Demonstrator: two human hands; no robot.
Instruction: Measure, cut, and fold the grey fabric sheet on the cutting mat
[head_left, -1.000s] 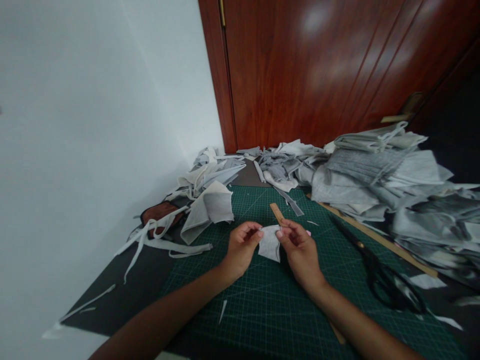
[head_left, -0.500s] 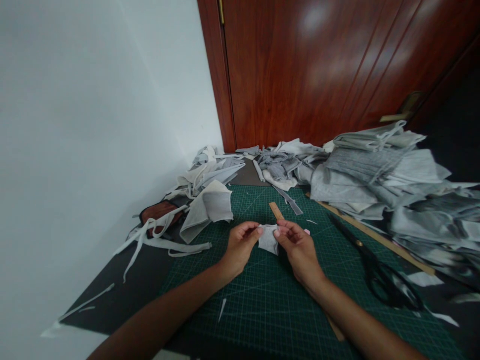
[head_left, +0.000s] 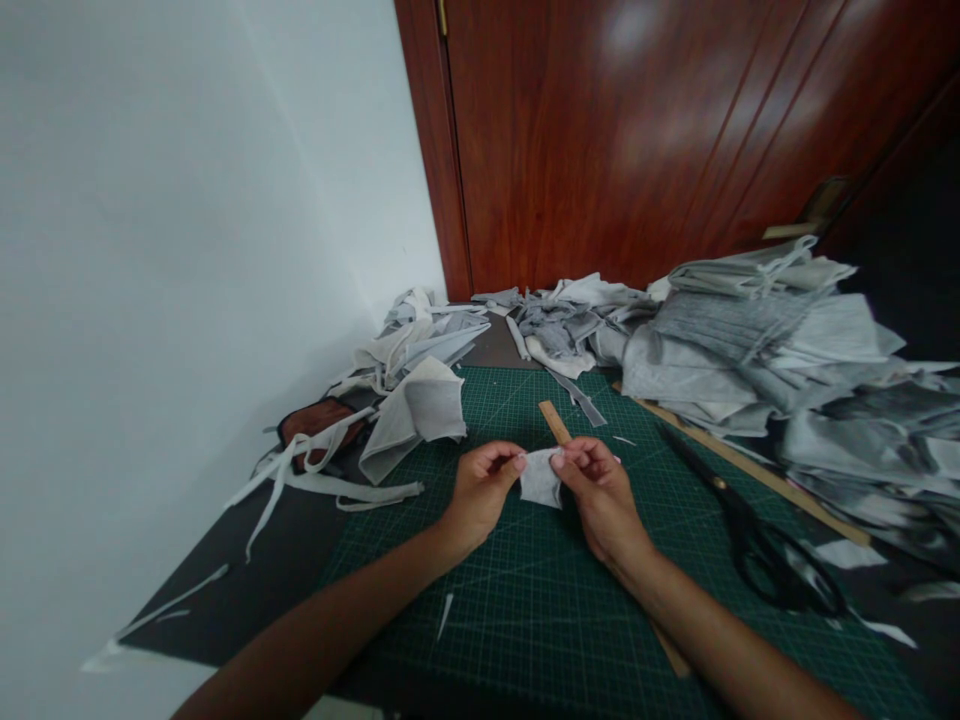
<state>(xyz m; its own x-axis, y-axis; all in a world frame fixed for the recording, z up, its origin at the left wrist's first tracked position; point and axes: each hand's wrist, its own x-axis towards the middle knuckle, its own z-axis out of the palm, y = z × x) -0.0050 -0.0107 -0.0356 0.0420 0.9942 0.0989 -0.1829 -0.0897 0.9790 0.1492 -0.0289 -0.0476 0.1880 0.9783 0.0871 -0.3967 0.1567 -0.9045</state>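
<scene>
Currently L hand [head_left: 478,493] & R hand [head_left: 604,497] each pinch an upper corner of a small grey cloth pc [head_left: 539,479], thumbs in front, other fingers partly hidden, over the green mat [head_left: 517,610] well in from its far edge; can't tell if it touches. Wooden ruler [head_left: 553,419] has its middle hidden by R hand & R forearm [head_left: 694,612]. Black scissors [head_left: 740,523] lie twd mat's right edge, fabric pile [head_left: 757,345] beyond cut off at right.

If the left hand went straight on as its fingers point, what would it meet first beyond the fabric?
Probably the right hand, pinching the grey fabric piece opposite; the wooden ruler nearby looks lower, though depth is unclear.
</scene>
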